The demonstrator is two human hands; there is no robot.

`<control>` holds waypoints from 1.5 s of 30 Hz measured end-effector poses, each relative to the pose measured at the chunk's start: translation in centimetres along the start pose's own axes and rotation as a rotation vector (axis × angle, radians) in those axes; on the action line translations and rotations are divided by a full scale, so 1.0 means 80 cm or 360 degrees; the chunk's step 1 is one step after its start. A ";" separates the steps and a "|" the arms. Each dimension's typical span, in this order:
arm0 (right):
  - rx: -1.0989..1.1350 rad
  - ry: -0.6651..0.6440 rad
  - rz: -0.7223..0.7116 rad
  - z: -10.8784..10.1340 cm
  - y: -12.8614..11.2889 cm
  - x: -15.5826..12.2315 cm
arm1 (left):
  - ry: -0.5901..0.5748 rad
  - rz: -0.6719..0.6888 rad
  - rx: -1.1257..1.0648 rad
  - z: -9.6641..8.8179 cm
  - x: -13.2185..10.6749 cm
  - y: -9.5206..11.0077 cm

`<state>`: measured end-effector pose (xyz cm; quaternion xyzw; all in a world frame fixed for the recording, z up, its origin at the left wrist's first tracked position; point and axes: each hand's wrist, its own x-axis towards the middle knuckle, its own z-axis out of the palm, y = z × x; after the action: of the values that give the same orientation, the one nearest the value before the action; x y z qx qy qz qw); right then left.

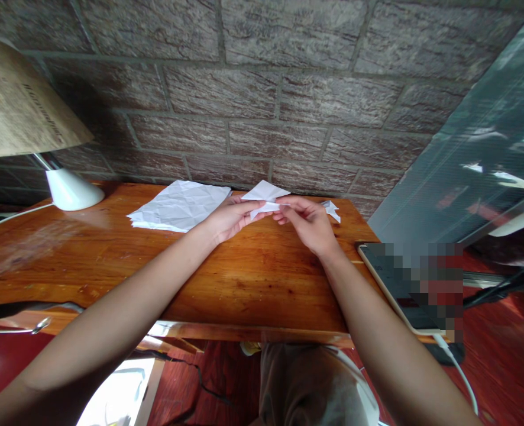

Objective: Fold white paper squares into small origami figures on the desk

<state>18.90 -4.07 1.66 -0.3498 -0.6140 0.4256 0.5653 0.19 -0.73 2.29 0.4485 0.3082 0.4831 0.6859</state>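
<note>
A folded piece of white paper (pixel 265 191) with a pointed top is held above the wooden desk, between both hands. My left hand (pixel 235 218) grips its left side, thumb on top and fingers beneath. My right hand (pixel 304 219) pinches its right end between thumb and fingers. Creased white sheets (pixel 182 204) lie in a stack left of my left hand. Just beyond my right hand, another small folded paper (pixel 332 211) with pointed corners rests on the desk, partly hidden by that hand.
A lamp with a white base (pixel 73 189) and a printed shade (pixel 22 100) stands at the left of the wooden desk (pixel 253 284). A tablet (pixel 399 284) with a white cable lies at the right edge. The brick wall (pixel 253 94) rises directly behind.
</note>
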 end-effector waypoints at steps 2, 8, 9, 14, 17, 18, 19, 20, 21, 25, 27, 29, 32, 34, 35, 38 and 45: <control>-0.0034 -0.0003 -0.0017 0.002 -0.001 -0.001 | -0.0004 -0.0037 -0.0019 0.001 0.001 -0.002; -0.0046 0.0089 -0.0055 0.007 0.000 -0.003 | 0.0046 -0.0018 -0.0090 0.006 0.000 -0.002; -0.0046 0.0089 -0.0053 0.008 0.000 -0.003 | 0.0057 -0.0008 -0.0077 0.007 0.000 -0.002; -0.0076 0.0055 -0.0052 0.009 0.002 -0.004 | 0.0019 0.0033 0.0032 0.008 0.000 -0.006; -0.0122 0.0018 -0.0070 0.010 0.001 -0.005 | -0.0010 0.0030 0.0058 0.005 0.002 -0.009; -0.0144 0.0008 -0.0076 0.011 0.000 -0.006 | -0.0017 0.0029 0.0055 0.004 0.003 -0.009; -0.0164 0.0001 -0.0083 0.012 0.000 -0.007 | -0.0023 0.0030 0.0049 0.003 0.004 -0.010; -0.0179 0.0000 -0.0091 0.012 -0.001 -0.008 | -0.0030 0.0031 0.0040 0.002 0.004 -0.010; -0.0186 0.0007 -0.0101 0.013 -0.002 -0.008 | -0.0033 0.0032 0.0031 0.001 0.004 -0.010; -0.0150 0.0037 -0.0135 0.014 -0.002 -0.009 | -0.0018 0.0015 -0.0007 0.002 0.002 -0.007; -0.0129 0.0022 -0.0140 0.014 0.000 -0.009 | 0.0003 -0.0001 -0.0024 0.003 0.001 -0.006; -0.0115 0.0008 -0.0144 0.013 0.001 -0.008 | 0.0022 -0.0012 -0.0036 0.004 0.000 -0.004; -0.0109 -0.0005 -0.0141 0.013 0.002 -0.007 | 0.0029 -0.0016 -0.0035 0.005 -0.001 -0.003; -0.0093 -0.0014 -0.0126 0.013 0.002 -0.007 | 0.0031 -0.0016 -0.0032 0.005 -0.001 -0.003; -0.0078 -0.0015 -0.0120 0.013 0.002 -0.006 | 0.0037 -0.0015 -0.0035 0.005 -0.001 -0.003; -0.0023 -0.0010 -0.0116 0.013 0.003 -0.006 | 0.0062 0.0003 -0.0044 0.005 -0.003 -0.002; 0.0170 0.0058 0.0118 0.015 -0.001 -0.005 | 0.0101 0.0256 0.0067 0.010 -0.007 -0.001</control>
<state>17.78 -4.59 1.62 -0.3494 -0.5665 0.4720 0.5781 0.71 -1.48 2.50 0.4706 0.3029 0.5440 0.6252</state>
